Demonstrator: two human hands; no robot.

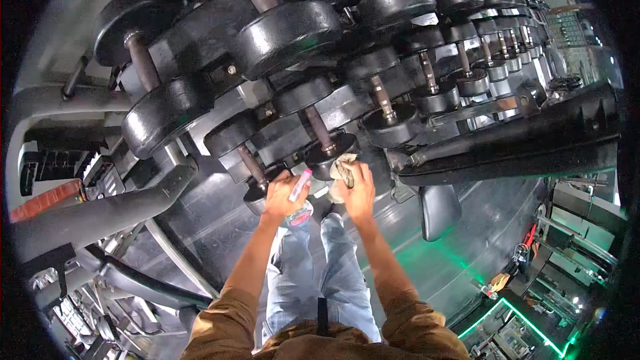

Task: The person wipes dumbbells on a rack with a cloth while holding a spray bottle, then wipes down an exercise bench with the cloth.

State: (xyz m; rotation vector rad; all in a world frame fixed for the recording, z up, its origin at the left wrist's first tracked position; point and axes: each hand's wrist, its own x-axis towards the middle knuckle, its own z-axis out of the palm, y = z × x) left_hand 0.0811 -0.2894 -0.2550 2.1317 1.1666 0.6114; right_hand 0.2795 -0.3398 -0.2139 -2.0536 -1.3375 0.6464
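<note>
My left hand (285, 195) is closed round a spray bottle (301, 184) with a pink tip; its clear lower part shows below the fingers. A crumpled pale cloth (344, 169) is gripped in my right hand (359, 192), beside the lower end of a black dumbbell (321, 128) on the lower rack row. Just above my left hand lies another dumbbell (251, 161) with a brown handle. Whether the cloth touches the dumbbell I cannot tell.
More black dumbbells (287, 37) fill the upper row, running to the right. A padded black bench (513, 140) stands at the right, with a smaller pad (440, 212) below it. Grey machine frames (100, 217) are at the left.
</note>
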